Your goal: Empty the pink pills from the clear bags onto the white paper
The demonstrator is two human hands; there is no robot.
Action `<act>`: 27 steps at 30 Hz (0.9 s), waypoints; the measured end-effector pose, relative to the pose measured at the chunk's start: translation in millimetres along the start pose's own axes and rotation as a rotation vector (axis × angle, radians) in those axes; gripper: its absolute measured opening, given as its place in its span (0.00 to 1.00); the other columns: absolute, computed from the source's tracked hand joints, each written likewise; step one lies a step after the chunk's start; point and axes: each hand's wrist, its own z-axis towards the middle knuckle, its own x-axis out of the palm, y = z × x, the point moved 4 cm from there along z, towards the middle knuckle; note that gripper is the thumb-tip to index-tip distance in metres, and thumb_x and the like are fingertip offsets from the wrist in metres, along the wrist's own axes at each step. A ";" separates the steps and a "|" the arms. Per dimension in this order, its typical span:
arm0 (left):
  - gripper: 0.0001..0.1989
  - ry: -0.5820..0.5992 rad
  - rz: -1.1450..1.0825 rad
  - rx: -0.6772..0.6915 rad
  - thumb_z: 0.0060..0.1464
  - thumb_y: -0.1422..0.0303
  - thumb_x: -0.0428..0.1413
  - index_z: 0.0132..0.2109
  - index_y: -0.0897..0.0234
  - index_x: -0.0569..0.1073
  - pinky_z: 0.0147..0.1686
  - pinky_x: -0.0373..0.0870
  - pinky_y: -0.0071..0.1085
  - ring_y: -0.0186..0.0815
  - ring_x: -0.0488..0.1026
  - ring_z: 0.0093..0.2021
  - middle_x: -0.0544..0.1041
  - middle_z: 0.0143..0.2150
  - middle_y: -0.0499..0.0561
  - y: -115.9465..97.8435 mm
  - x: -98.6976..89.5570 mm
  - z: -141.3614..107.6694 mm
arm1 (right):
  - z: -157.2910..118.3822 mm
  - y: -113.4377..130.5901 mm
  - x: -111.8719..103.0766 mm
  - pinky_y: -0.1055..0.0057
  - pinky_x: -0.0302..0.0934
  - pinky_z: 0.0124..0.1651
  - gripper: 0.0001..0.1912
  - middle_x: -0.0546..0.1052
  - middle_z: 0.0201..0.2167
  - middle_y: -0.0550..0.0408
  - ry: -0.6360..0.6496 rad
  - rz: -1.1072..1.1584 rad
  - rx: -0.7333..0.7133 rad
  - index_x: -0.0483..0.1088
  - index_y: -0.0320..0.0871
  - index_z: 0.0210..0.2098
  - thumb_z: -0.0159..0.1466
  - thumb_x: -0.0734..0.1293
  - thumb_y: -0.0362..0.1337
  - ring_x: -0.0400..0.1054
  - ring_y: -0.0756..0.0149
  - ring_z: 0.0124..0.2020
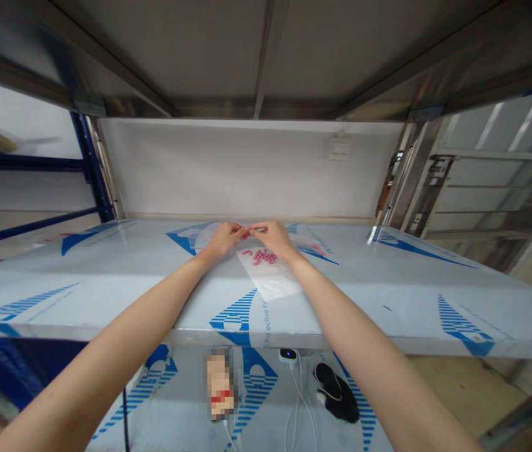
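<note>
My left hand (227, 238) and my right hand (270, 236) meet near the back of the film-covered shelf top, fingertips pinched close together. Between them shows a bit of something pink or red, too small to name. Just in front, several pink beads (264, 257) lie in a loose cluster on a clear plastic bag or sheet (272, 285). To the right of my right hand, more pink pieces (316, 248) sit in what looks like clear plastic. Clear plastic also shows beside my left hand.
A metal shelf (218, 56) hangs overhead, with a white wall (247, 169) behind. Metal posts stand at both sides. On the lower shelf are a blurred-out phone (220, 384), a white device (288, 355) with cables and a black object (336, 392).
</note>
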 end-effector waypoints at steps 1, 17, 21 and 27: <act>0.19 0.001 -0.034 0.012 0.61 0.57 0.49 0.32 0.65 0.77 0.35 0.63 0.28 0.36 0.73 0.33 0.79 0.31 0.52 1.0 0.6 1.0 | -1.1 2.2 -2.7 0.71 0.66 0.44 0.08 0.82 0.33 0.53 -0.012 -0.046 -0.008 0.81 0.45 0.38 0.63 0.68 0.34 0.77 0.62 0.38; 0.13 0.023 0.040 0.043 0.58 0.65 0.48 0.31 0.65 0.74 0.37 0.63 0.29 0.36 0.70 0.32 0.76 0.30 0.50 -13.8 2.9 -1.3 | -7.5 20.0 -4.7 0.71 0.62 0.43 0.14 0.81 0.34 0.51 0.109 -0.412 -0.070 0.81 0.46 0.41 0.67 0.62 0.34 0.76 0.60 0.40; 0.13 0.019 0.087 0.052 0.56 0.67 0.48 0.29 0.65 0.73 0.34 0.61 0.29 0.35 0.69 0.30 0.75 0.28 0.50 -20.9 0.8 -1.6 | -5.2 17.5 -8.2 0.70 0.63 0.44 0.14 0.82 0.37 0.50 0.075 -0.431 -0.023 0.81 0.46 0.42 0.67 0.62 0.34 0.75 0.59 0.42; 0.12 0.039 0.156 0.066 0.54 0.70 0.47 0.25 0.65 0.70 0.32 0.59 0.29 0.35 0.68 0.28 0.74 0.26 0.49 -27.9 0.9 -7.0 | -4.6 6.4 -15.9 0.67 0.65 0.48 0.12 0.81 0.40 0.54 -0.038 -0.390 0.088 0.79 0.47 0.44 0.64 0.66 0.38 0.75 0.58 0.46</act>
